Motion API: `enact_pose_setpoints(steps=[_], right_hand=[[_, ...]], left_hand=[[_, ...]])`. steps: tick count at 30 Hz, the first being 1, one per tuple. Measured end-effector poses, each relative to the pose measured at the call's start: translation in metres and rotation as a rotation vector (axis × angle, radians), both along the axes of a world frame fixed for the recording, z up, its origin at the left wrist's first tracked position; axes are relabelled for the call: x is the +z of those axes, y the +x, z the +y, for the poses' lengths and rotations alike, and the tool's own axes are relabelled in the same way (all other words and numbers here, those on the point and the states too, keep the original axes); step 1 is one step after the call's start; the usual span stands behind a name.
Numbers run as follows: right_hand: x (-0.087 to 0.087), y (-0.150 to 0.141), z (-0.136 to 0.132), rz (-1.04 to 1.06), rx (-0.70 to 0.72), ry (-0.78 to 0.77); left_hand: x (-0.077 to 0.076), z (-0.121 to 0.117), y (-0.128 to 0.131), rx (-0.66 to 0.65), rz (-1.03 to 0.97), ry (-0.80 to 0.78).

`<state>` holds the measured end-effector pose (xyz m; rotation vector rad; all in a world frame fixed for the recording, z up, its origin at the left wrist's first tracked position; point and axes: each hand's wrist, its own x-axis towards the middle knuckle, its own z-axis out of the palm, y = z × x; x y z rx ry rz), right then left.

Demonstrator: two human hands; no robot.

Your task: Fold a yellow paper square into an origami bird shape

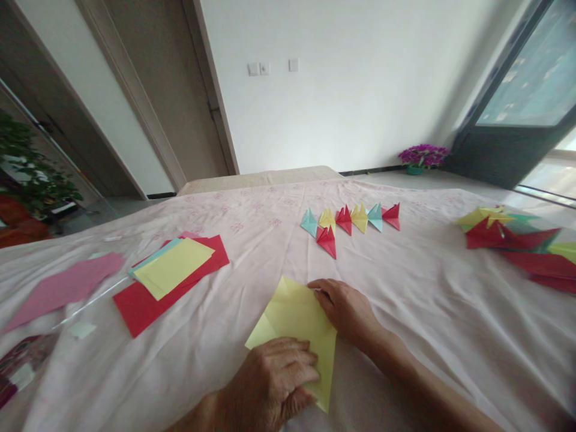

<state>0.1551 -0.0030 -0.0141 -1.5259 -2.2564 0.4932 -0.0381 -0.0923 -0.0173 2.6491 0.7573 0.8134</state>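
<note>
Yellow paper sheet (pixel 299 312) first, from the head view, our only one: it lies on the near middle of the cloth-covered surface (pixel 265 252), between and partly under our hands, faint creases crossing it, one corner pointing away from us.

Our left hand (pixel 279 378) rests across the lower part of the sheet, back upward, fingers loosely bent and gripping nothing that we can make out. Our right hand (pixel 344 309) is at the upper right edge, fingers curled; whether they pinch the edge or only bear on it, we cannot tell.

We judge the step in hand to be squaring and pressing a fold. To do it well: let the left hand take firm, even weight so the sheet cannot turn; line up edge with edge before bearing down; then run a fingertip along the whole crease, corner included. The cloth wrinkles and probably gives under pressure, so we would smooth it first.

Nearby: small folded papers (pixel 359 219) in a row beyond the hands, a single red one (pixel 327 241) just in front. Left, a stack of coloured sheets (pixel 175 267), yellow uppermost, well apart from our work. Far right, larger folded papers (pixel 513 237), too blurred to count.
</note>
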Motion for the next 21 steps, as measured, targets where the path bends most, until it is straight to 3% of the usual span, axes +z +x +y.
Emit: enact_pose_setpoints(steps=[7,13,16,21], right_hand=[[-0.006,0.008,0.005,0.056,0.038,-0.004],[-0.012,0.011,0.009,0.141,0.046,-0.01],[-0.018,0.012,0.01,0.316,-0.052,-0.073],[-0.026,0.015,0.0,0.789,-0.229,-0.254]], left_hand=[[-0.004,-0.001,-0.001,0.112,0.122,0.072],[-0.003,0.018,-0.011,0.589,0.297,-0.016],[-0.001,0.025,-0.01,0.66,0.306,-0.056],[-0.005,0.016,-0.003,0.643,0.23,-0.133]])
